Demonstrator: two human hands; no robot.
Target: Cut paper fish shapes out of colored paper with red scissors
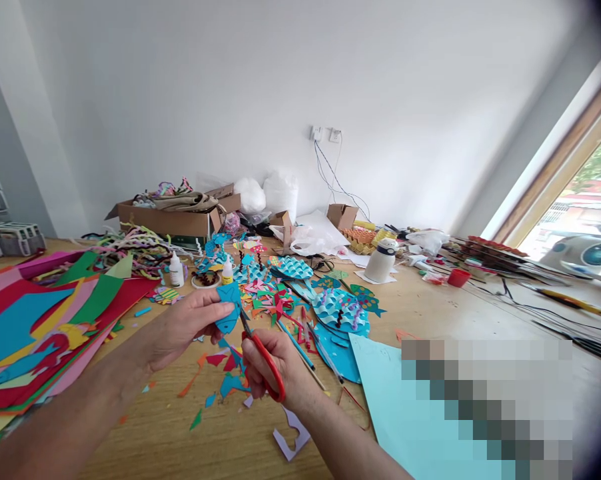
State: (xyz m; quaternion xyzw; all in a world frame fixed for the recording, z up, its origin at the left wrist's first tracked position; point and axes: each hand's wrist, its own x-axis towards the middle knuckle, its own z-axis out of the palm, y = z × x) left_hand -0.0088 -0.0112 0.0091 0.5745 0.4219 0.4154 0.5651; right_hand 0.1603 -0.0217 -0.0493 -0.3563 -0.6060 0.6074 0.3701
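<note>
Pinched between the thumb and fingers of my left hand (200,319) is a blue paper piece (228,310) with dark drawn lines, fish-like in outline. My right hand (275,365) is closed round the red handles of a pair of scissors (276,381). The dark blades point up and left and meet the right edge of the blue paper; how far they are parted cannot be made out. Blue paper scraps (232,385) lie on the table below both hands. A lilac cut-out scrap (291,437) rests near my right wrist.
Coloured paper sheets (23,327) are stacked at the left. White glue bottles (176,272) stand behind my hands. Blue wavy-paper crafts (338,310), pens and a light blue sheet (405,407) lie to the right. Farther back are a cardboard box (168,219) and a white flask (380,261).
</note>
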